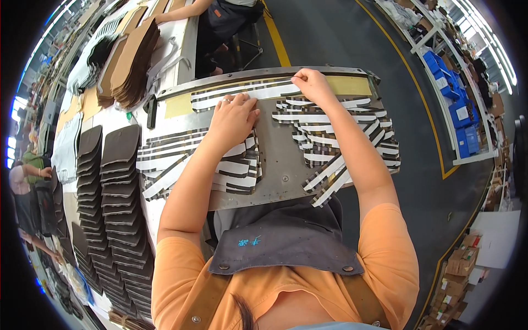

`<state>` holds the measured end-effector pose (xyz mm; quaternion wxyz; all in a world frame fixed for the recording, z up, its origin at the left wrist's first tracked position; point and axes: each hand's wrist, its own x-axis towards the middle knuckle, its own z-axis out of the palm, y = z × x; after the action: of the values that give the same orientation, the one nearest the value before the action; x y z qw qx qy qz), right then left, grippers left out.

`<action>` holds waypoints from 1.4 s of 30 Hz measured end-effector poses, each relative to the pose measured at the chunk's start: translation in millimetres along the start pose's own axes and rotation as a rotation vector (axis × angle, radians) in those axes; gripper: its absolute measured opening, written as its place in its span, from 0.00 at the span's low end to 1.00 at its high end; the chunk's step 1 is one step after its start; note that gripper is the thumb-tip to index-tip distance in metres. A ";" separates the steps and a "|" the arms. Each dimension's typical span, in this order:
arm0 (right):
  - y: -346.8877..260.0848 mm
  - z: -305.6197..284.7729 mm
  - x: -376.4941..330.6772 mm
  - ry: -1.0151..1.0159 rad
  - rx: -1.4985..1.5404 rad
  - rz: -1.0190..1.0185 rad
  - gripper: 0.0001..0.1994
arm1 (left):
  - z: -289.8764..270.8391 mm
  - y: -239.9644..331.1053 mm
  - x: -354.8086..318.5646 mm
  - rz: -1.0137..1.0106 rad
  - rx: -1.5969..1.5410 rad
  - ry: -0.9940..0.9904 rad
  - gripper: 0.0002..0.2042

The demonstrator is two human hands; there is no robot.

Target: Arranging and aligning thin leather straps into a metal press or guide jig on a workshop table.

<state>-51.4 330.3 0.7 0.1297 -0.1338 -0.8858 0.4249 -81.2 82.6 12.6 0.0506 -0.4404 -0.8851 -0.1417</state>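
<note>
A long strip (pixel 269 89) with white bands and dark checked edges lies along the far side of a metal work plate (pixel 283 162). Beneath it, a yellow-tan band (pixel 352 85) shows at both ends. My left hand (pixel 234 118) rests palm down, its fingertips on the strip's near edge. At the strip's right end my right hand (pixel 313 87) is closed in a pinch on it. A loose pile of similar strips (pixel 170 148) spreads under my left forearm. Another pile (pixel 313 146) lies partly behind my right forearm, some strips overhanging the plate's near edge.
Overlapping dark panels (pixel 121 176) stand in long rows on the left, with brown panels (pixel 135 63) stacked farther back. Beyond the plate, another person's arm (pixel 184 11) reaches over the white table. Blue bins (pixel 462 113) sit on a rack at the right, past a yellow floor line (pixel 426 115).
</note>
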 end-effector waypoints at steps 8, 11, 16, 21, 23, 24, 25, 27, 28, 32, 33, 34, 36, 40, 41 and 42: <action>24.7 -21.5 9.5 0.093 0.104 0.077 0.07 | -19.6 -3.6 -1.3 -0.038 -0.117 -0.149 0.15; 12.0 -17.5 1.8 0.078 -0.009 0.072 0.08 | -21.3 -5.9 2.6 -0.142 -0.086 -0.104 0.16; -3.6 -8.4 -6.5 0.284 -0.416 -0.380 0.07 | 3.0 -19.5 -4.1 -0.129 0.175 0.092 0.17; -17.0 2.6 -35.9 -0.002 -0.582 -0.513 0.11 | -2.4 -9.0 2.2 -0.221 0.208 0.019 0.18; -33.3 -3.5 -42.1 -0.105 -0.649 -0.407 0.15 | -1.7 -11.0 0.9 -0.222 0.200 0.017 0.18; -35.2 -3.2 -44.3 -0.131 -0.701 -0.386 0.16 | -0.7 -12.4 -0.7 -0.217 0.190 0.026 0.18; -35.0 -4.6 -45.5 -0.155 -0.757 -0.362 0.17 | 0.6 -12.2 -0.1 -0.208 0.177 0.038 0.18; -30.8 -4.3 -41.8 -0.140 -0.776 -0.371 0.17 | 2.8 -14.1 3.0 -0.195 0.171 0.052 0.18; -29.2 -3.0 -40.8 -0.132 -0.792 -0.387 0.18 | 4.1 -14.9 2.8 -0.194 0.167 0.065 0.18; -27.9 -4.5 -41.3 -0.153 -0.773 -0.373 0.18 | 5.8 -14.1 1.9 -0.165 0.211 0.142 0.18; -27.1 -4.9 -43.1 -0.142 -0.779 -0.374 0.18 | 5.3 -12.6 3.2 -0.157 0.167 0.124 0.17; -26.7 -4.9 -44.2 -0.129 -0.784 -0.373 0.18 | 4.6 -11.8 4.3 -0.145 0.122 0.105 0.17; -26.5 -4.7 -43.8 -0.121 -0.785 -0.393 0.17 | 4.9 -12.1 4.2 -0.134 0.129 0.112 0.17; -32.3 -4.0 -41.8 -0.135 -0.786 -0.395 0.16 | 3.8 -13.4 2.1 -0.112 0.151 0.119 0.17; -33.3 -3.7 -41.8 -0.131 -0.786 -0.398 0.16 | 2.8 -14.1 2.2 -0.110 0.158 0.120 0.17; -33.3 -2.7 -42.2 -0.135 -0.765 -0.384 0.15 | 1.7 -14.1 2.1 -0.110 0.161 0.126 0.17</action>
<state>-15.5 297.5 23.7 0.0892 0.0232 -0.9948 0.0422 -93.6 76.7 8.5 0.1336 -0.3759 -0.9115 -0.1005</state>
